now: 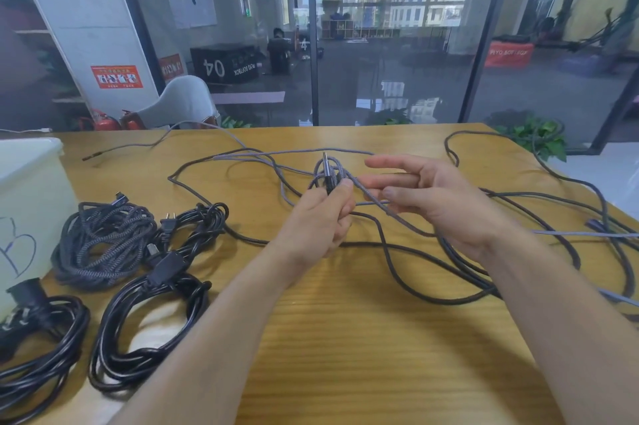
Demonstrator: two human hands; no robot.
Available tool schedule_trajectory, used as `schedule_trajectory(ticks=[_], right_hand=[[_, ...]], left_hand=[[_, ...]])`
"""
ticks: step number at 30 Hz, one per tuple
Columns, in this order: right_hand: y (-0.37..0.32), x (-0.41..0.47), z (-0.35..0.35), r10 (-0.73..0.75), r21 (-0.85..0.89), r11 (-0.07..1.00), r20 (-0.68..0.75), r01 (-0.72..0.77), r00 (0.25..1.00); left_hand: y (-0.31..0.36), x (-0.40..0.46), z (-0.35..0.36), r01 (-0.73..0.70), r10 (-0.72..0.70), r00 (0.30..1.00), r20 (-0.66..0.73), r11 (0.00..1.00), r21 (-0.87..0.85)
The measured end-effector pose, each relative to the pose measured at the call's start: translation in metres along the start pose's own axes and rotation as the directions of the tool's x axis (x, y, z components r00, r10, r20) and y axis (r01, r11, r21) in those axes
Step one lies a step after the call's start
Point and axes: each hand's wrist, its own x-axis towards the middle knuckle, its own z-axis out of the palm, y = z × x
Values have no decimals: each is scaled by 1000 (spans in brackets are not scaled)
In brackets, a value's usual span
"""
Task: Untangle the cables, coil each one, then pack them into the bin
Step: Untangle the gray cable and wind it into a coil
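The left hand [320, 217] pinches a small coil of grey braided cable [330, 174] above the tabletop [345, 338]; the right hand [428, 196] is open-fingered beside it. Coiled cables [103, 244] lie by the white bin [27, 189], whose inside is hidden.

Bare wood of the light wooden counter [345, 338] lies open between the two forearms, down to the near edge. Left side blocked: three coiled bundles, grey braided cable [100, 244] and two black power cords [148, 327] [41, 348], beside the translucent white plastic bin [31, 203]. Right side crossed by loose dark grey cable loops [460, 286]; they possibly run off the counter edge, view distorted there.
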Motion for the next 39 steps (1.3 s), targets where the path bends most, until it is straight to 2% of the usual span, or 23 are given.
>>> schedule_trajectory(ticks=[7, 9, 12, 14, 17, 19, 21, 23, 24, 25, 27, 28, 31, 33, 37, 39], right_hand=[[-1, -4, 15, -7, 150, 989, 135, -13, 991], [0, -4, 20, -13, 240, 970, 175, -29, 985], [2, -5, 30, -33, 494, 863, 268, -108, 963], [5, -5, 36, -67, 600, 787, 317, -145, 946], [7, -4, 37, -84, 647, 746, 328, -159, 941], [6, -3, 37, -72, 631, 762, 305, -145, 950], [6, -3, 39, -41, 497, 864, 235, -84, 971], [7, -3, 40, -59, 102, 994, 104, 49, 993], [9, -4, 39, -105, -143, 983, 50, 111, 993], [10, -5, 39, -150, -348, 925, 37, 154, 988], [12, -8, 40, -194, -579, 788, 90, 210, 977], [14, -8, 42, -191, -612, 756, 132, 232, 973], [19, -8, 48, -144, -529, 807, 254, 262, 957], [24, -7, 51, -105, -545, 799, 288, 254, 952], [35, -2, 49, 12, -756, 616, 290, 221, 957], [43, 4, 45, 6, -782, 594, 240, 190, 971]], left_hand=[[-4, 2, -1, -62, 63, 998, -30, 996, 57], [-4, 2, -3, -76, 78, 996, -43, 996, 56], [-2, 3, -7, -94, 96, 992, -84, 995, 20], [-1, 3, -9, -96, 96, 991, -99, 995, 1], [-2, 3, -10, -85, 85, 991, -106, 996, 2], [-1, 2, -9, -72, 70, 992, -109, 997, -20], [1, 1, -10, -55, 47, 992, -121, 996, -63], [1, 3, -11, -45, 30, 989, -146, 994, -99], [1, 4, -13, -47, 29, 986, -162, 993, -111], [1, 4, -14, -55, 32, 983, -179, 991, -122], [2, 3, -17, -78, 50, 976, -213, 989, -126], [2, 2, -18, -86, 56, 973, -222, 988, -127], [4, 0, -22, -101, 53, 975, -215, 971, -216], [4, 1, -22, -120, 62, 980, -189, 942, -314], [8, -1, -18, -113, 69, 991, -114, 895, -432], [10, -3, -17, -85, 68, 996, -54, 885, -458]])
